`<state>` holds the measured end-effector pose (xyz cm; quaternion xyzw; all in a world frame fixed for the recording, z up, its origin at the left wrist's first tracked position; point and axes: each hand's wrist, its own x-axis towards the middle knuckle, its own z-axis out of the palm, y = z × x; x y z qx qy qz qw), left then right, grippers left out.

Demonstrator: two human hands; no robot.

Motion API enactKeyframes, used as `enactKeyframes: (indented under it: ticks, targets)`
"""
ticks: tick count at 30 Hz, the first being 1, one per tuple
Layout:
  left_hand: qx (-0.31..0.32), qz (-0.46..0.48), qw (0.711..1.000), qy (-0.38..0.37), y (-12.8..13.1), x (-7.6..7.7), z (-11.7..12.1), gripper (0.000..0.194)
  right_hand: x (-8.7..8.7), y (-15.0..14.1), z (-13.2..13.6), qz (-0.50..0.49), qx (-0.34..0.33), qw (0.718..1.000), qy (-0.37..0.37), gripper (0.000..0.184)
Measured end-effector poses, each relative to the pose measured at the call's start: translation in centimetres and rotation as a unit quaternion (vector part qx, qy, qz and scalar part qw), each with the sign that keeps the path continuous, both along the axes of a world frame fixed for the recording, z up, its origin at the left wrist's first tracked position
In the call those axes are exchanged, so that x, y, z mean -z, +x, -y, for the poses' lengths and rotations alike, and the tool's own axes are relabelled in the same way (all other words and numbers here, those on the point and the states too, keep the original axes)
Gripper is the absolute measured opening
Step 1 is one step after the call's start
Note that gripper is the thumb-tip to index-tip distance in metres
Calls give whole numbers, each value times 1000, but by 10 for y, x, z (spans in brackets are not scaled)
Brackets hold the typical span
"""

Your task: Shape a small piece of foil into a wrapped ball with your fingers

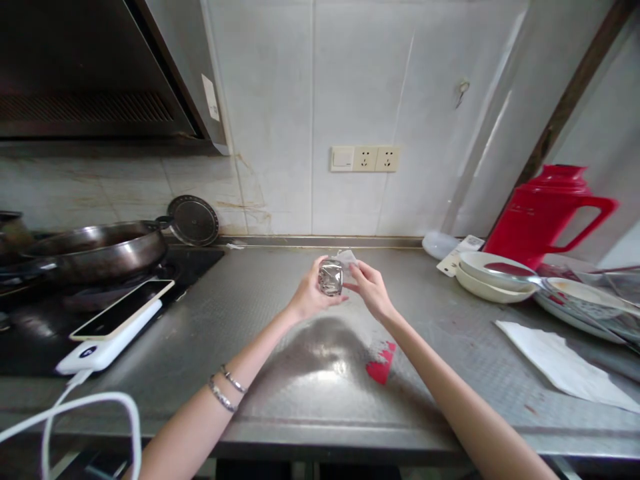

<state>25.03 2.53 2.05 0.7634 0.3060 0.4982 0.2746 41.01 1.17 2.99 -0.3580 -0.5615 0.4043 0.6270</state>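
Left grip (309, 295) curled around a small, clear, faceted, glass-like container (331, 277), held up above the grey metal bench (250, 280); right grip (373, 288) seems to pinch a thin, whitish, tissue-like piece (347, 257) beside it. Advisable: steady the container by its sides and keep fingertip pressure light.

Pale tiled wall (360, 80), stained at left; dark range hood (90, 73) above black stove (30, 350); grey metal counter (240, 303).

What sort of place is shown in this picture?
Most likely a kitchen: a metal pan stands on a black stove, a dark range hood hangs above, and bowls sit on the counter.
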Motion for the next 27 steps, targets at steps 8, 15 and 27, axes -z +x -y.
enactKeyframes:
  ticks: [8,15,27]
  targets:
    - [-13,-44,999,-23,5,12,-1,90,2,3,8,279,79,943,162,36]
    - [-14,-57,998,-4,6,13,-2,77,6,4,11,392,73,865,306,38]
    - [-56,-30,984,-165,1,14,-4,72,5,-7,20,464,85,791,389,35]
